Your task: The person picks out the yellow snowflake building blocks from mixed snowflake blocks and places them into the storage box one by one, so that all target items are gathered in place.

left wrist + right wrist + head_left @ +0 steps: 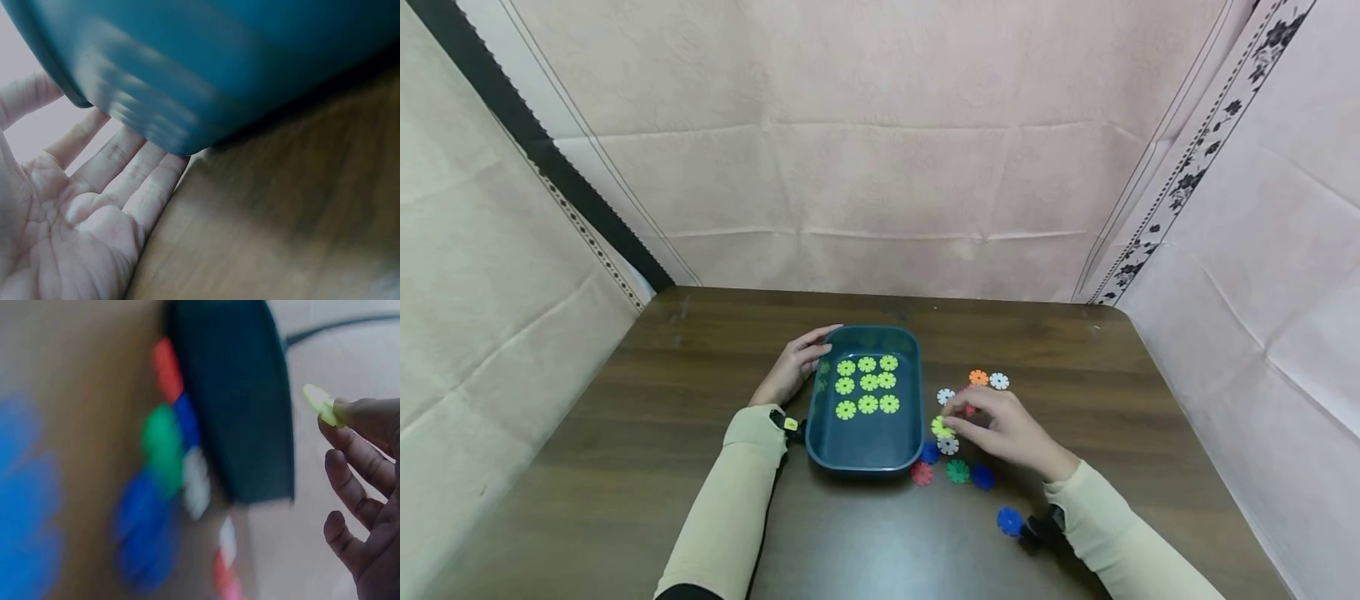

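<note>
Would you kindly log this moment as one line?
left hand: steadies tray | right hand: pinches lime disc beside tray | tray: lime discs in rows

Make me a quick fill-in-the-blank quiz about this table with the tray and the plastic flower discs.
1. The discs lying inside the dark tray are all ____ in colour.
2. The right hand pinches a ____ disc.
3. The left hand rests against the tray's ____ side.
4. The discs outside the tray lie on its ____ side.

Missing words: yellow-green; yellow-green; left; right
</note>
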